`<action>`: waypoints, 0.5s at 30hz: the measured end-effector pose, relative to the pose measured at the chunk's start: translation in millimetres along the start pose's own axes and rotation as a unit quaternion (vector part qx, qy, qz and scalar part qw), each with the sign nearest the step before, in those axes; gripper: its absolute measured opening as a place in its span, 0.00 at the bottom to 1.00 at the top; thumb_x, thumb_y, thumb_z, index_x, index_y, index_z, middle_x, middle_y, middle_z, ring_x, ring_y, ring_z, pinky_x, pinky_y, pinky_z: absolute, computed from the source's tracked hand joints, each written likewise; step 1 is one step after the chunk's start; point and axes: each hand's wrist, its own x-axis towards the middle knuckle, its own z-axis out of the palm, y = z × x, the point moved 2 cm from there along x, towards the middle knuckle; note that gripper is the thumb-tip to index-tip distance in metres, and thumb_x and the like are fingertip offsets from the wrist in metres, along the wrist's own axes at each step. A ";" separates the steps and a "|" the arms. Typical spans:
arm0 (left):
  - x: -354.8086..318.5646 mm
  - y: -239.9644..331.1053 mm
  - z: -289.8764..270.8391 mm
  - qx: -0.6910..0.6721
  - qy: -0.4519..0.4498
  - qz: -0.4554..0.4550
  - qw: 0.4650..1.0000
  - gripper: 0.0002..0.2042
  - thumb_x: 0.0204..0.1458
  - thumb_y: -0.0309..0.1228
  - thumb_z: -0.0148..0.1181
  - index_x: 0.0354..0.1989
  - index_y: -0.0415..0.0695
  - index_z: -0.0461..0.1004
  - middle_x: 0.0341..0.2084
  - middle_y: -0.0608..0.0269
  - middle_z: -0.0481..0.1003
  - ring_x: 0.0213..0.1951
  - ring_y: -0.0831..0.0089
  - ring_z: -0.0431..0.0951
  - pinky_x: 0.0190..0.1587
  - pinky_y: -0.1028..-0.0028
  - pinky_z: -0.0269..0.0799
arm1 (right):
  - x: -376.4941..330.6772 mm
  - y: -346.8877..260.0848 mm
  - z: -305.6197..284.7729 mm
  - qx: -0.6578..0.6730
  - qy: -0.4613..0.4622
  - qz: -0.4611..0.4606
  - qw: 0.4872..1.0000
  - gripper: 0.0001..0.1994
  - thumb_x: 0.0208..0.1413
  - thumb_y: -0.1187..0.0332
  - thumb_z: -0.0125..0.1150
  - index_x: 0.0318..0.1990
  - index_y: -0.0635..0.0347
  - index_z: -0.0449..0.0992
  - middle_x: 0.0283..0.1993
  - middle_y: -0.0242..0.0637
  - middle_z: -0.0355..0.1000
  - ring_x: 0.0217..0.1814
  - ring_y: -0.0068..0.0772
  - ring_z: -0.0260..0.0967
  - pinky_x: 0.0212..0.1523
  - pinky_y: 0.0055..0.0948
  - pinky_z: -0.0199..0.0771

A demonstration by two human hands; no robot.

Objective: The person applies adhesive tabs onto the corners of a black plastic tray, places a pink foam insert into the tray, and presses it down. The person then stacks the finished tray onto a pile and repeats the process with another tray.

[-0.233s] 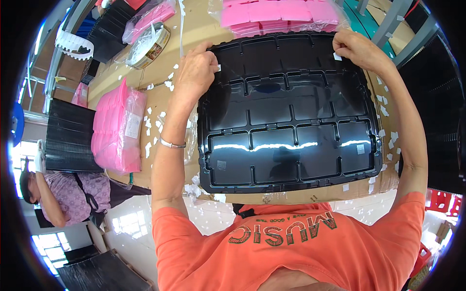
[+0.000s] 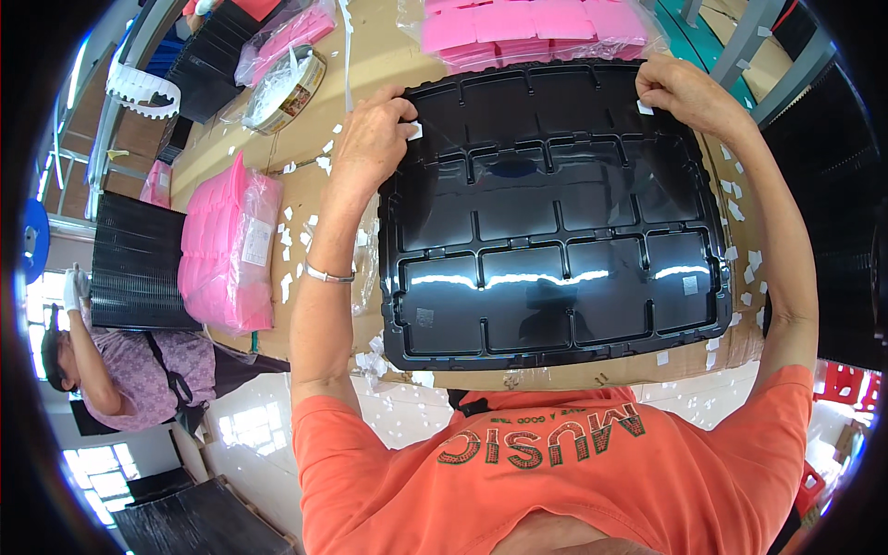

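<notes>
A black plastic tray (image 2: 518, 296) with shallow moulded compartments lies on the cardboard-covered table in front of me. My left hand (image 2: 372, 139) is at its far left corner, fingers bent, with a small white paper piece (image 2: 415, 131) at the fingertips. At the far right corner, my right hand (image 2: 683, 94) has its fingers curled in, and another white paper scrap (image 2: 645, 107) shows at their tips. Both hands touch or hover right at the tray's rim; the exact contact is hidden by the fingers. Two small clear squares show on the tray's near compartments.
Pink sheets in clear bags lie beyond the tray (image 2: 536, 26) and to its left (image 2: 217, 250). A round tub (image 2: 285, 92) stands at the far left. Black tray stacks (image 2: 139, 264) flank the table. White scraps litter the cardboard (image 2: 305, 185). A co-worker (image 2: 153, 379) is at the left.
</notes>
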 end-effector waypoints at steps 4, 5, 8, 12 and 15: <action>7.7 -0.3 1.7 -0.025 0.015 0.039 0.999 0.03 0.43 0.23 0.61 0.25 0.38 0.73 0.43 0.55 0.75 0.46 0.52 0.74 0.49 0.60 0.68 | 1.5 11.8 3.5 -0.028 0.047 -0.079 0.995 0.05 0.51 0.72 0.57 0.28 0.64 0.69 0.31 0.41 0.68 0.36 0.42 0.66 0.40 0.38 0.66; 9.9 -0.7 0.0 -0.031 0.014 0.046 0.998 0.03 0.43 0.23 0.61 0.25 0.38 0.73 0.43 0.55 0.75 0.46 0.52 0.74 0.49 0.60 0.68 | 2.2 14.4 5.7 -0.033 0.047 -0.071 0.996 0.05 0.51 0.72 0.57 0.28 0.64 0.69 0.31 0.41 0.68 0.36 0.42 0.66 0.40 0.38 0.66; 12.8 -6.1 -3.3 -0.046 -0.037 0.025 0.998 0.05 0.42 0.23 0.62 0.24 0.38 0.71 0.51 0.55 0.73 0.50 0.49 0.72 0.52 0.61 0.66 | 3.7 8.4 3.3 -0.004 0.060 -0.088 0.994 0.06 0.51 0.75 0.57 0.28 0.65 0.67 0.29 0.41 0.66 0.35 0.41 0.64 0.38 0.37 0.65; 5.1 -8.6 0.4 -0.031 -0.006 0.028 0.999 0.05 0.43 0.24 0.63 0.27 0.38 0.73 0.52 0.54 0.73 0.51 0.49 0.72 0.53 0.60 0.66 | 3.2 3.5 3.1 0.004 0.019 -0.056 0.998 0.06 0.50 0.75 0.57 0.28 0.65 0.67 0.30 0.41 0.65 0.36 0.41 0.65 0.39 0.36 0.64; -0.6 -9.5 4.6 -0.011 0.017 0.007 1.000 0.06 0.43 0.24 0.63 0.30 0.39 0.76 0.52 0.54 0.73 0.50 0.49 0.72 0.53 0.60 0.67 | 2.9 6.6 3.2 0.014 0.010 -0.067 0.998 0.06 0.51 0.75 0.57 0.28 0.65 0.67 0.31 0.40 0.65 0.36 0.41 0.65 0.39 0.36 0.64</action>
